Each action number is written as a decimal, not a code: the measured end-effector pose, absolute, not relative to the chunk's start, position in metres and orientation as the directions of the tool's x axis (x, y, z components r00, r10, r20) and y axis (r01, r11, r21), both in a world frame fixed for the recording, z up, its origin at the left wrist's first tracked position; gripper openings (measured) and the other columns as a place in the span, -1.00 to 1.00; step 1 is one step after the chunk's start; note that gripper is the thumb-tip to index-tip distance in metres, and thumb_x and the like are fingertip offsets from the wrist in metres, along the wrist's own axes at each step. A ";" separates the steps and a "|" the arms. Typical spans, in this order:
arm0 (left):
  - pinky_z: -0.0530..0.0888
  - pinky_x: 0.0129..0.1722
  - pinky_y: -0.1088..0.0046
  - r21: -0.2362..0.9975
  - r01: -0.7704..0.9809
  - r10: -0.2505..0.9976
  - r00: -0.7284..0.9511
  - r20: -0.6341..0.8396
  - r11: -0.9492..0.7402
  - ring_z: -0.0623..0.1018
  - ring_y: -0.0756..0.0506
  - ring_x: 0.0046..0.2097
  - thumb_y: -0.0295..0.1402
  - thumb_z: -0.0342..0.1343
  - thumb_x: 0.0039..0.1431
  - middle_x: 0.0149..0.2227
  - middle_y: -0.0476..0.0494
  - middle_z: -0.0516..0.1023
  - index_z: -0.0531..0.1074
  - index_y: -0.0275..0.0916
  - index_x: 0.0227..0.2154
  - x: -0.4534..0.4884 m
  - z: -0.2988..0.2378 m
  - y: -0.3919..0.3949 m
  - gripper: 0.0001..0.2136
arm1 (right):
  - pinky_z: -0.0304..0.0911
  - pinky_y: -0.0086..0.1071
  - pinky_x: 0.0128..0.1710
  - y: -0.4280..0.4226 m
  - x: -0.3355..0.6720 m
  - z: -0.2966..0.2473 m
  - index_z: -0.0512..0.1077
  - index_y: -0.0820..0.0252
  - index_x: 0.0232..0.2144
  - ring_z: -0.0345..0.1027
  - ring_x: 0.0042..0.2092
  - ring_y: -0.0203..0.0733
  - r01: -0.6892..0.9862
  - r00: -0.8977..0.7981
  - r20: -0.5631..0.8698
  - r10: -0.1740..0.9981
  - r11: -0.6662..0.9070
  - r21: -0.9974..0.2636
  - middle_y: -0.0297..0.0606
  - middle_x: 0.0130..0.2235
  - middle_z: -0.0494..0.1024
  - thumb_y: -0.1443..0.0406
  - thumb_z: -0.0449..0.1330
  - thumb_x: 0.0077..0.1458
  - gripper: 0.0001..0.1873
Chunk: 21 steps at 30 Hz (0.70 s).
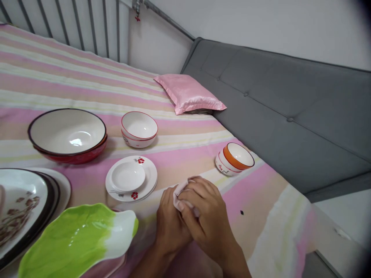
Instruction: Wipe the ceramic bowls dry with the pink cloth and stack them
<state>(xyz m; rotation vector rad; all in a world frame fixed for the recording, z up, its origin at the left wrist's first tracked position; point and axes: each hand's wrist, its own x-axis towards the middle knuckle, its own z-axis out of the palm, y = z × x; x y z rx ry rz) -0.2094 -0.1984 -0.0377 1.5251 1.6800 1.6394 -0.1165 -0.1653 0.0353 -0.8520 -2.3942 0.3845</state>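
Observation:
My right hand (204,214) is closed on a crumpled whitish cloth (179,196), its fingers curled over the top. Beneath and beside it, my left hand (171,220) is bent inward against the same cloth. Whether anything is wrapped inside the cloth is hidden by the fingers. Nearest on the left are flowered white plates (150,172) with a small white dish (128,175) on top. A green and white leaf-shaped dish (75,235) lies lower left, over a pinkish dish (107,266).
On the striped bedspread stand stacked large bowls (68,133), red-rimmed bowls (139,127), an orange bowl stack (233,160) and dark-rimmed plates (26,208). A pink pillow (189,92) rests by the grey headboard (275,96). A radiator (84,23) is at back left.

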 end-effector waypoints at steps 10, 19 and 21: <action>0.43 -0.22 0.21 0.855 0.441 0.879 -0.246 0.408 -0.273 0.43 -0.20 -0.17 -0.41 0.18 -0.14 -0.20 -0.18 0.37 0.24 -0.23 -0.13 -0.206 -0.041 -0.198 -0.56 | 0.15 -0.15 0.05 -0.150 -0.102 0.028 0.47 0.08 -0.30 0.29 0.04 -0.05 0.565 -0.540 0.401 0.740 0.672 -0.480 -0.26 -0.20 0.51 0.28 0.15 0.10 -0.89; 0.41 0.03 0.08 0.922 0.358 0.942 -0.232 0.240 -0.147 0.41 -0.29 0.12 -0.54 0.16 -0.20 0.09 -0.30 0.37 0.10 -0.20 0.12 -0.203 -0.059 -0.191 -0.28 | 0.23 -0.22 -0.01 -0.131 -0.090 0.022 0.46 0.11 -0.26 0.34 -0.04 -0.09 0.535 -0.346 0.333 0.877 0.476 -0.698 -0.22 -0.12 0.50 0.20 0.14 0.15 -0.84; 0.41 0.05 0.05 0.913 0.375 0.929 -0.252 0.270 -0.164 0.41 -0.31 0.13 -0.55 0.14 -0.24 0.11 -0.33 0.38 0.11 -0.20 0.11 -0.204 -0.062 -0.190 -0.27 | 0.21 -0.23 -0.01 -0.133 -0.091 0.023 0.46 0.11 -0.26 0.33 -0.03 -0.08 0.542 -0.331 0.337 0.881 0.470 -0.697 -0.23 -0.12 0.51 0.20 0.14 0.15 -0.83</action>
